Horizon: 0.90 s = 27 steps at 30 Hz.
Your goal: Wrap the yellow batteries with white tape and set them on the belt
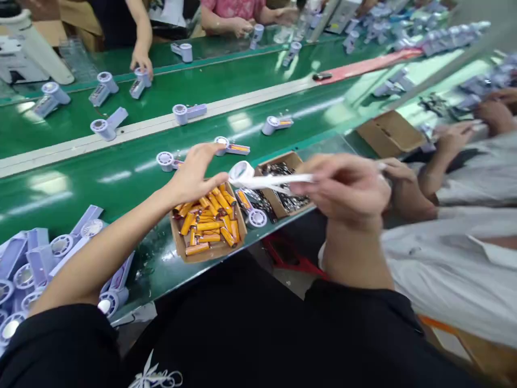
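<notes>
My right hand (349,188), blurred by motion, pinches the end of a white strip of tape. The strip stretches left to a white tape roll (242,173) just beyond my left thumb tip; whether the thumb touches the roll I cannot tell. My left hand (196,175) is open, thumb and fingers apart, above a cardboard box of orange battery cells (208,225). Between the boxes lies a lavender handheld fan (257,216) with an orange cell in its handle. Two more fans with orange cells, one fan (232,147) and another fan (165,160), lie beyond my left hand.
A cardboard box of small dark metal parts (288,202) stands beside the cells. Piled lavender fans (60,245) lie at left. Fans are spread along the green conveyor (145,140). Co-workers' hands reach in across the belt and at right, near another cardboard box (390,133).
</notes>
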Motion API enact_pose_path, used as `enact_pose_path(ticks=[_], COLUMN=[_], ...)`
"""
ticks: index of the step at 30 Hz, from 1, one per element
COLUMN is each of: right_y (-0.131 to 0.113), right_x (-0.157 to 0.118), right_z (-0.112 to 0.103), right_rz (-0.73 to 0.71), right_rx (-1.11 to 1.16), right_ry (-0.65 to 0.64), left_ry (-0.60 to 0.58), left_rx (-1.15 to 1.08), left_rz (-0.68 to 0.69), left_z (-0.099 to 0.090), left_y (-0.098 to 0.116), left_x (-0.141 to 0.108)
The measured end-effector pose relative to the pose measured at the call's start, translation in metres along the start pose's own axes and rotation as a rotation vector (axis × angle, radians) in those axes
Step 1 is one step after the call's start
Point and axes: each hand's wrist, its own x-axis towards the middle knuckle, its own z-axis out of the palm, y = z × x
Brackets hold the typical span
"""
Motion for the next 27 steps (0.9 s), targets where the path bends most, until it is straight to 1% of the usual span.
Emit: enact_pose_path(ticks=[1,2,3,5,7,8,9,10,12,14,16,18,19,20,21,23,25,27], right_y=[-0.024,-0.045,-0.064,-0.091,-0.107,-0.111,-0.114,-0.114,-0.105,-0.086,-0.061,-0.044,-0.041,-0.044,-0.052,-0.082,-0.122,-0.161], right_x=[-0.026,-0.056,-0.089,-0.16,-0.236,-0.276,-0.316,-0.354,-0.424,-0.477,-0.516,-0.549,-0.566,-0.584,-0.604,-0.645,-0.684,-0.717], right_z=[-0.02,-0.036,-0.048,-0.064,-0.073,-0.075,-0.075,-0.073,-0.059,-0.039,-0.022,-0.017,-0.02,-0.028,-0.039,-0.071,-0.116,-0.171], right_rz=[-0.041,-0.07,-0.082,-0.072,-0.067,-0.055,-0.001,0.105,0.413,0.702,0.897,1.06,1.127,1.179,1.213,1.252,1.26,1.259], right_rx=[0.026,0.019,-0.014,-0.103,-0.135,-0.141,-0.162,-0.199,-0.309,-0.465,-0.675,-0.85,-0.916,-0.972,-1.024,-1.138,-1.265,-1.392], right_ry=[0.094,0.195,0.288,0.43,0.511,0.541,0.562,0.566,0.521,0.455,0.452,0.533,0.607,0.698,0.8,1.005,1.211,1.448], left_ry=[-0.074,-0.175,-0.287,-0.499,-0.689,-0.78,-0.867,-0.941,-1.052,-1.13,-1.178,-1.187,-1.179,-1.165,-1.145,-1.086,-1.02,-0.967], left_rx=[-0.078,-0.171,-0.268,-0.414,-0.416,-0.358,-0.271,-0.172,-0.008,0.054,0.05,0.028,0.016,-0.001,-0.02,-0.051,-0.043,0.001], left_rz=[0.099,0.191,0.27,0.383,0.457,0.486,0.513,0.537,0.581,0.606,0.6,0.585,0.58,0.575,0.564,0.516,0.431,0.342], left_z=[0.002,0.007,0.017,0.047,0.09,0.115,0.141,0.168,0.221,0.27,0.31,0.337,0.347,0.353,0.357,0.359,0.357,0.356], left_y=[0.028,0.056,0.085,0.136,0.176,0.192,0.205,0.217,0.234,0.245,0.251,0.249,0.246,0.241,0.236,0.223,0.209,0.196], left_x=[-0.003,-0.006,-0.01,-0.022,-0.037,-0.045,-0.053,-0.062,-0.077,-0.089,-0.098,-0.102,-0.101,-0.099,-0.096,-0.087,-0.077,-0.065])
